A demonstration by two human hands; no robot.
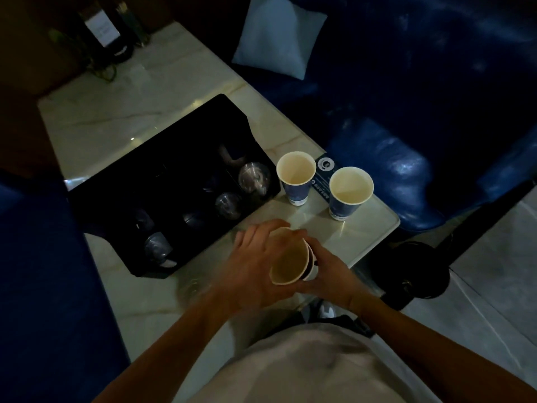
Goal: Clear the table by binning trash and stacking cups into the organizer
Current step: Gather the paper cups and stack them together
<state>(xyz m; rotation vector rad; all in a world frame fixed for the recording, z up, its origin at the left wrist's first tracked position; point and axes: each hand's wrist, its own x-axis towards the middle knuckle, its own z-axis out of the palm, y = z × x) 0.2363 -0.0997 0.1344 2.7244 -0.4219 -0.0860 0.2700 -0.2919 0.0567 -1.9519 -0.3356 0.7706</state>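
My left hand (255, 263) and my right hand (328, 274) both grip a stack of nested paper cups (290, 263), tilted with its open mouth toward me, above the near part of the marble table (116, 123). Two more blue paper cups stand upright and empty on the table: one (295, 177) beside the organizer, the other (350, 191) near the right edge. The black organizer (162, 158) lies to the left, with several clear lids or cups dimly visible in its compartments.
A dark card (324, 167) lies flat behind the two standing cups. Blue seats flank the table on both sides, with a pale cushion (276, 36) at the far right. A black round bin (412, 271) stands on the floor below the table's right corner. Dark items sit at the far end.
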